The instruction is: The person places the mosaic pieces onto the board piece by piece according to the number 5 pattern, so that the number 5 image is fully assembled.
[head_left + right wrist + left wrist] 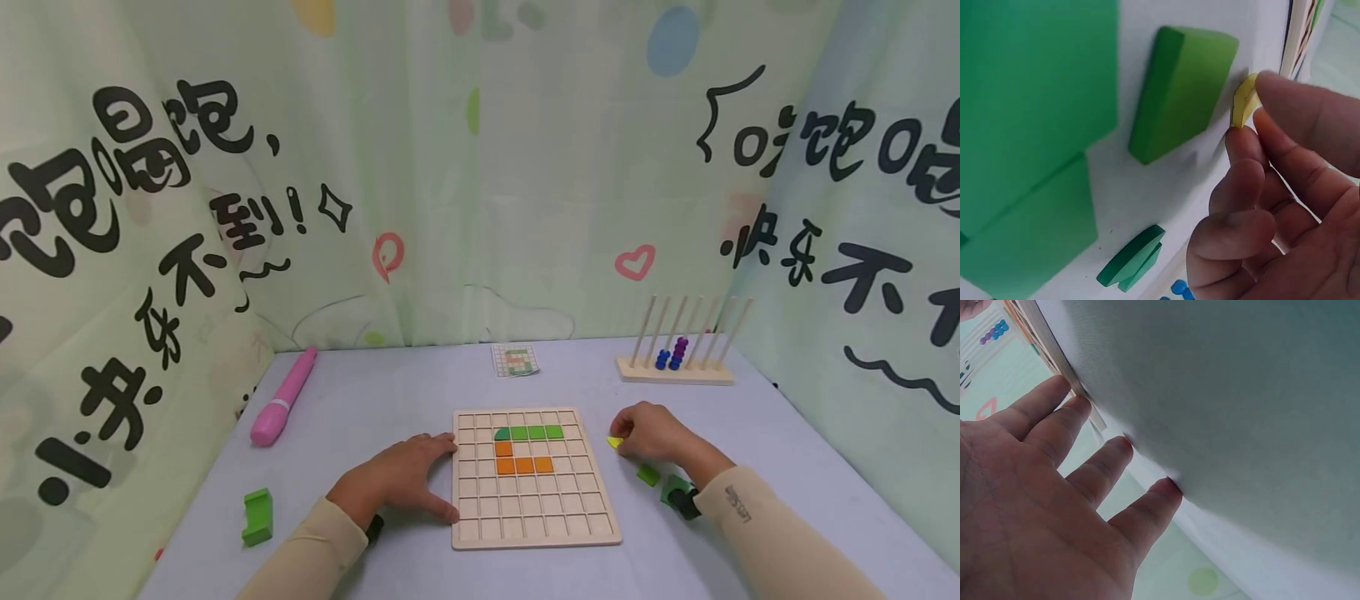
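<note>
My left hand (401, 473) rests at the left edge of a wooden grid board (525, 505), fingers extended and fingertips right at its rim. On the board a row of green tiles (537, 433) begins with a darker, rounded piece. Below them sit several orange tiles (525, 466). To the right of the board, my right hand (657, 435) pinches a small yellow tile (1244, 103) between thumb and fingers, low over the table. Beside that hand lie a light green tile (1194, 94) and larger green blocks (1035, 119). A dark green curved piece (1132, 256) lies near them.
At the back right stands a wooden peg rack (675, 377) with blue and purple beads. A printed grid card (514, 361) lies behind the board. On the left are a pink stick-like object (285, 398) and a green block (258, 518). Printed curtains surround the table.
</note>
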A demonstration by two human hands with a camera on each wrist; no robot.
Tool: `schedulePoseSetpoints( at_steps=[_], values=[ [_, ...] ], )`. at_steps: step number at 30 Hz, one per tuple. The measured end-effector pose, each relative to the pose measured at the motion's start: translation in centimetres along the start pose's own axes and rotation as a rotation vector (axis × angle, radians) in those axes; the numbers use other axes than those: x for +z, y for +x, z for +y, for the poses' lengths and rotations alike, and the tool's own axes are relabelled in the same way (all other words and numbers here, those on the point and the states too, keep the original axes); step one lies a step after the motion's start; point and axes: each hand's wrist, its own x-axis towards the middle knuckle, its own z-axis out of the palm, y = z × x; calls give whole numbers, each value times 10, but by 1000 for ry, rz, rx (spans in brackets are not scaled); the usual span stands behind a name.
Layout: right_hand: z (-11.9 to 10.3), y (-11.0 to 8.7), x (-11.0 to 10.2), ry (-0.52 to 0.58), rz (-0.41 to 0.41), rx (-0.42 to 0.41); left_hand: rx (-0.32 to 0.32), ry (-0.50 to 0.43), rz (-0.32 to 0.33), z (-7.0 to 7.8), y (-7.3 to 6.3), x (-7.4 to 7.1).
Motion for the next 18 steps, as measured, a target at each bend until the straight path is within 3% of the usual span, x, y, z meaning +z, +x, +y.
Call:
schedulePoseSetpoints(
  at_steps=[18],
  values=[
    [-6, 0, 3, -55, 3, 35, -2, 8, 8, -1, 2, 2]
  ],
)
